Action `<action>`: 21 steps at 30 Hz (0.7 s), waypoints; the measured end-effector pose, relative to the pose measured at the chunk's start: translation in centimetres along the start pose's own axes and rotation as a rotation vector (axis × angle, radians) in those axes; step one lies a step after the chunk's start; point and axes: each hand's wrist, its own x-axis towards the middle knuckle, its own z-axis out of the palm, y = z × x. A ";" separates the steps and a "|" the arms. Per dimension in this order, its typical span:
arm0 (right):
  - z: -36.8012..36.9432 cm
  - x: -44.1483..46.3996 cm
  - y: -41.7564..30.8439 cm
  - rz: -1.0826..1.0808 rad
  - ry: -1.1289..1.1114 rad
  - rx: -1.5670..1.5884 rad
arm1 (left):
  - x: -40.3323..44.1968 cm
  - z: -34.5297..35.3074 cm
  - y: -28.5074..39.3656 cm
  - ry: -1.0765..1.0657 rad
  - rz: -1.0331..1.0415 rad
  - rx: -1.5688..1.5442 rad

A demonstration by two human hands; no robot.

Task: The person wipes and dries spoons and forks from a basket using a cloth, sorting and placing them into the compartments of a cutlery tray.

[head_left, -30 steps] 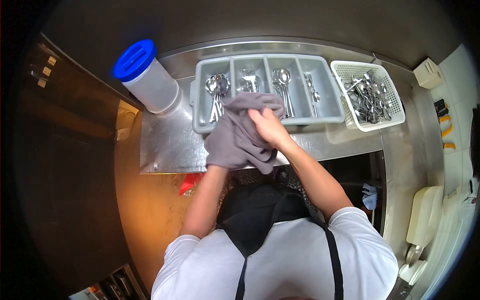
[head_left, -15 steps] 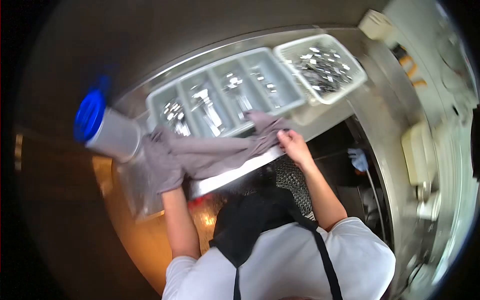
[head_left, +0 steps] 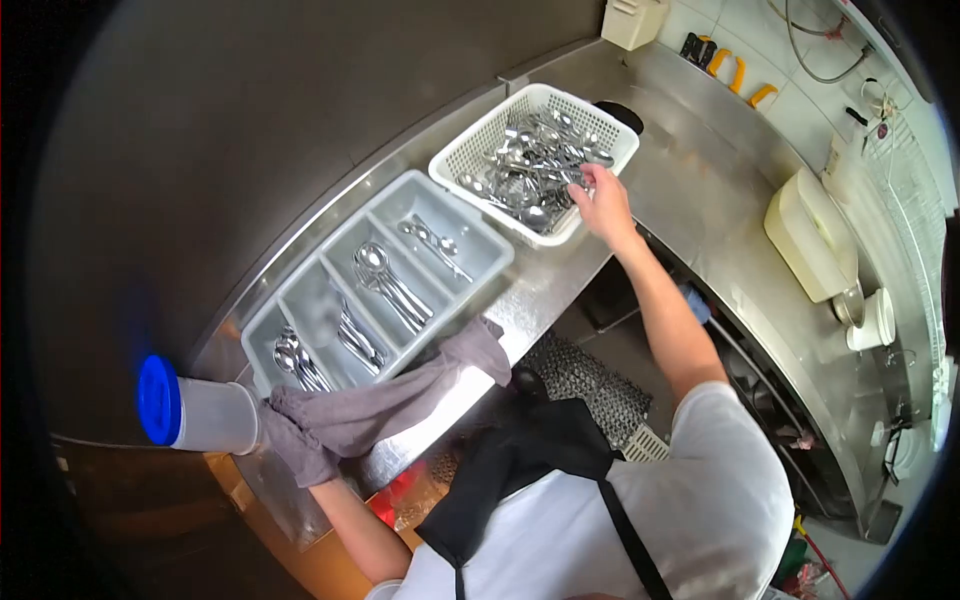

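My left hand (head_left: 303, 440) is wrapped in a grey-purple cloth (head_left: 400, 405), which trails right along the front edge of a grey divided tray (head_left: 437, 308); its fingers are hidden. Spoons (head_left: 392, 285) and other cutlery lie in the tray's four compartments. My right hand (head_left: 604, 203) reaches over the near right side of a white perforated basket (head_left: 458, 158). Its thumb and fingers are bent at the heaped cutlery (head_left: 545, 165), and whether they grip a piece is too small to tell.
A clear container with a blue lid (head_left: 218, 416) stands left of the tray on the steel counter (head_left: 690, 150). A cream bin (head_left: 812, 235) is at the right. Orange-handled tools (head_left: 728, 70) are by the tiled wall.
My right hand has let go of the cloth and moved up to the basket. My left hand keeps the cloth, now lower left in view. The view has turned toward the right.
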 end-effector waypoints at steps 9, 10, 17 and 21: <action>14.1 9.4 3.4 0.137 -0.445 0.139 | -0.2 2.7 1.6 0.262 -0.121 -0.130; 15.7 9.9 3.7 0.148 -0.403 0.173 | 0.2 2.2 1.3 0.274 -0.184 -0.220; 19.7 15.1 3.8 0.187 -0.259 0.329 | 0.2 4.3 2.3 0.418 -0.261 -0.337; 14.8 18.0 2.3 0.135 -0.515 0.614 | 0.5 0.4 -0.3 0.242 -0.203 0.076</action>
